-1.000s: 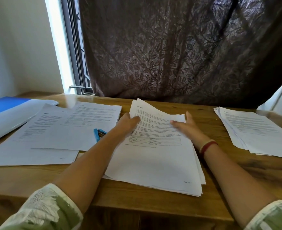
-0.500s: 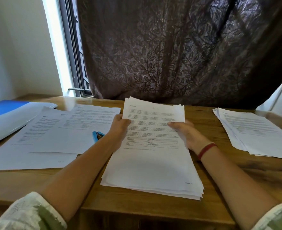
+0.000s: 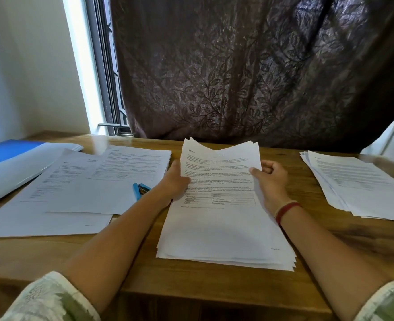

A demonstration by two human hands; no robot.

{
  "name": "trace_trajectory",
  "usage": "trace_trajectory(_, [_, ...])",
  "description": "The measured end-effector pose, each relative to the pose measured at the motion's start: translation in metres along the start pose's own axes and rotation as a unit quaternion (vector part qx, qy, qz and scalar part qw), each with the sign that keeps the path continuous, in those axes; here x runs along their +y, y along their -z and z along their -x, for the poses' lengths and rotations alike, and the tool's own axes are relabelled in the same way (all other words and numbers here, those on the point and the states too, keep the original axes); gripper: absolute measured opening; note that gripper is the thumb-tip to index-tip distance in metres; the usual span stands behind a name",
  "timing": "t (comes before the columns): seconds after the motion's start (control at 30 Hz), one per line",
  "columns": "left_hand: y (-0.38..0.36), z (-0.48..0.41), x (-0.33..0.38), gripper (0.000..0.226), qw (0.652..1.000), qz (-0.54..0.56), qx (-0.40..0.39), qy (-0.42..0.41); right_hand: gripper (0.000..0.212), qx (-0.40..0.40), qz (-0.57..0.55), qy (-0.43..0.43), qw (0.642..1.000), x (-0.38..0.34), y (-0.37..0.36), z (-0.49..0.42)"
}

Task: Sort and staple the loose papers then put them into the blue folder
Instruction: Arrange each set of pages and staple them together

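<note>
A paper stack [image 3: 221, 228] is held on the table [image 3: 191, 283] between the left hand [image 3: 173, 181] and right hand [image 3: 272, 180]. A stapler [image 3: 140, 190] is set just left of it, at the edge of overlapping sheets [image 3: 87, 188]. A folder [image 3: 10, 165] is laid far left, another paper pile [image 3: 358, 186] far right.

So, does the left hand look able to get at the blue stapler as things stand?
Probably yes: the stapler lies uncovered beside the left hand, though that hand must first release the paper stack.

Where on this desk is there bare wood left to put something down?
Bare wood shows in the strip between the middle stack and the right pile, and along the near edge of the table in front of the left sheets. The left side is crowded: overlapping sheets, the stapler and the blue folder.
</note>
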State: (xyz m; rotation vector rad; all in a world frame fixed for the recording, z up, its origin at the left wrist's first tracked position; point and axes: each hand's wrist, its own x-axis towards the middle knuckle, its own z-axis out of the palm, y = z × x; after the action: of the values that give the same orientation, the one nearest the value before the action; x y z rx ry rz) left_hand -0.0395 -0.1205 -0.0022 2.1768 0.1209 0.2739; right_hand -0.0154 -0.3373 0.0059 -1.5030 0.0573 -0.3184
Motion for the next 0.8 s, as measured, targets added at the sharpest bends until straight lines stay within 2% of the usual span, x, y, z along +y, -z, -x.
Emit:
trace_trajectory(0.07, [-0.005, -0.001, -0.005, 0.034, 0.999, 0.020, 0.033, 0.008, 0.025, 0.034, 0.002, 0.017, 0.999, -0.001, 0.001, -0.001])
trace_trajectory(0.13, [-0.006, 0.002, -0.004, 0.043, 0.995, 0.070, 0.062, 0.038, 0.021, 0.054, 0.024, 0.052, 0.997, -0.003, 0.001, -0.002])
trace_trajectory(0.23, [-0.007, 0.005, -0.006, 0.061, 0.982, 0.140, 0.107, 0.069, 0.013, 0.061, 0.054, 0.102, 0.991, -0.003, 0.000, 0.000])
trace_trajectory(0.3, [-0.008, 0.004, -0.007, 0.061, 0.976, 0.162, 0.124, 0.074, 0.012, 0.056, 0.061, 0.124, 0.989, -0.002, -0.001, 0.001])
trace_trajectory(0.43, [-0.007, 0.003, -0.006, 0.048, 0.972, 0.187, 0.121, 0.075, 0.014, 0.030, 0.042, 0.142, 0.989, -0.001, -0.002, 0.001])
trace_trajectory(0.6, [-0.004, 0.003, -0.004, 0.058, 0.969, 0.206, 0.111, 0.075, 0.008, -0.002, 0.014, 0.166, 0.986, -0.009, 0.002, -0.004])
trace_trajectory(0.7, [-0.002, 0.004, -0.004, 0.065, 0.966, 0.223, 0.108, 0.073, 0.002, -0.053, 0.046, 0.127, 0.989, -0.012, 0.007, -0.013])
trace_trajectory(0.8, [-0.001, 0.004, -0.006, 0.066, 0.964, 0.242, 0.097, 0.048, 0.016, -0.106, 0.004, -0.007, 0.994, -0.019, 0.009, -0.018])
